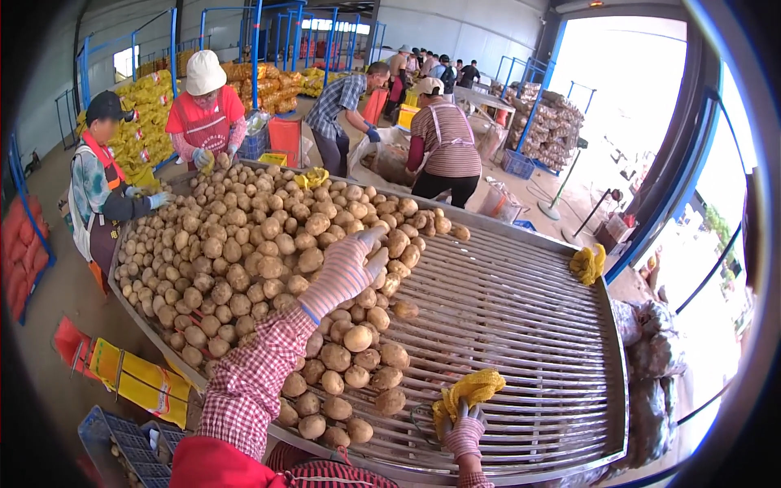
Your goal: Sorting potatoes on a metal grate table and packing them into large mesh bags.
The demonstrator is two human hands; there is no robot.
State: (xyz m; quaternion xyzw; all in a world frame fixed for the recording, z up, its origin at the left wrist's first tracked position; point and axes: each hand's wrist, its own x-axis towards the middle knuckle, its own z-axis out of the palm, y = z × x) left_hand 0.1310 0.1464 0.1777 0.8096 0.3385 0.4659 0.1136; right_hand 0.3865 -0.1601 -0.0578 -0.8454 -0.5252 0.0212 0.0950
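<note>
My left hand (348,265), in a striped knit glove with grey fingertips, reaches across a heap of potatoes (250,244). Its thumb stands apart from the fingers, and I see nothing held in it; whether it touches the potatoes below is hard to tell. Crumpled in my right hand (465,432), near the front edge, is a yellow mesh cloth (470,393) lying over the metal slats. The potatoes cover the left part of the slatted metal sorting table (506,305), with several loose ones at the heap's right edge.
Two people (207,122) handle potatoes at the far left edge. Beyond the table, two others bend over a large white sack (384,158). Another yellow mesh cloth (587,265) hangs on the right rim. Blue crates (131,448) and a yellow sack (143,381) sit at lower left.
</note>
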